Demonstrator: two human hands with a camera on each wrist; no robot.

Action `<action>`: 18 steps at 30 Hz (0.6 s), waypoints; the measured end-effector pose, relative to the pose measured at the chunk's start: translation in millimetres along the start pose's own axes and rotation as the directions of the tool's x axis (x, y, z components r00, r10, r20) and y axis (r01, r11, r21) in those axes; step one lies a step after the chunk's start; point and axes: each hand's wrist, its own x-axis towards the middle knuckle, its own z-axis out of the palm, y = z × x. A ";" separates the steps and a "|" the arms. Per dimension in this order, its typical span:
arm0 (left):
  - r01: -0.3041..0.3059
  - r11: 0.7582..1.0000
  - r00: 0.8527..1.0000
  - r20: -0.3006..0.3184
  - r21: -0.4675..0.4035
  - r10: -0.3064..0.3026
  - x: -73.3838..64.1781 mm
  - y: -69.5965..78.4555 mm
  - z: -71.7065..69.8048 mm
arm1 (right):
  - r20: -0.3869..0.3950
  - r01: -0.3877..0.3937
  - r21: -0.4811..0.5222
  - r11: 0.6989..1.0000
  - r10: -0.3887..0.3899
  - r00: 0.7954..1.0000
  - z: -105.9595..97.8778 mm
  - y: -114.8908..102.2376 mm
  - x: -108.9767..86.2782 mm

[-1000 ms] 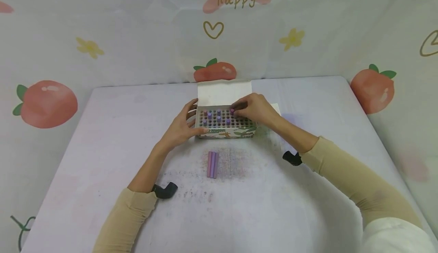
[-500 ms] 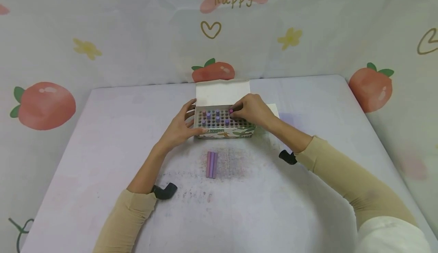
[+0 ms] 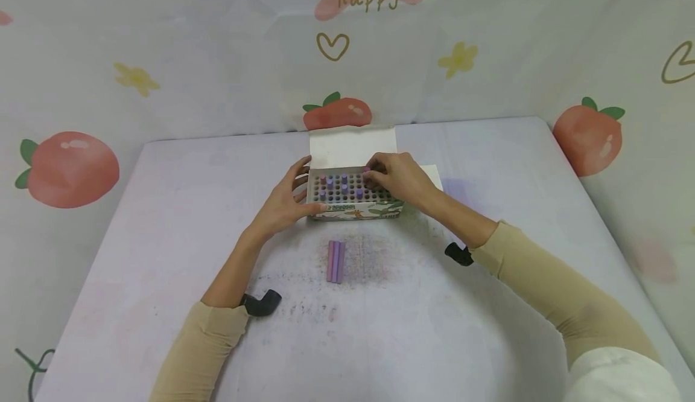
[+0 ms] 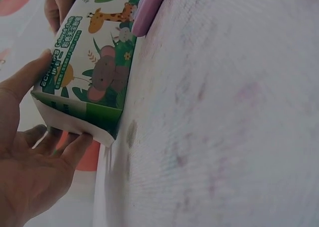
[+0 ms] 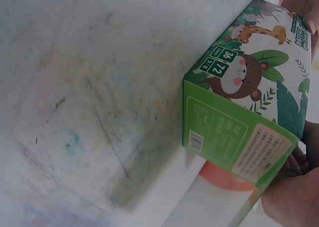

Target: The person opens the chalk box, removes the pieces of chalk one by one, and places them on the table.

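Head view: left hand (image 3: 286, 200), spread wide, grips the box (image 3: 365, 211); right hand (image 3: 399, 175) pinches 1 chalk stick (image 3: 366, 170).

3 chalk sticks (image 3: 335, 262) lie side by side on the table (image 3: 423, 329) before the box (image 3: 357, 211).

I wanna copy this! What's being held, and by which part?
The left hand grips a printed, white, rectangular cardboard box by its left end. The right hand seems to pinch a pinkish chalk stick, mostly hidden, near its top.
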 end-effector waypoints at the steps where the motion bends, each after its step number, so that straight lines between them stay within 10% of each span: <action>1: -0.002 1.000 1.000 0.000 0.000 0.002 0.1 -0.3 -0.5 | -0.002 -0.001 0.007 1.000 0.001 1.000 0.6 -0.8 -0.3; 18: -0.007 1.000 1.000 -0.001 0.002 0.007 0.1 2.7 0.7 | -0.163 0.101 0.306 0.947 -0.052 0.985 8.4 3.0 -7.8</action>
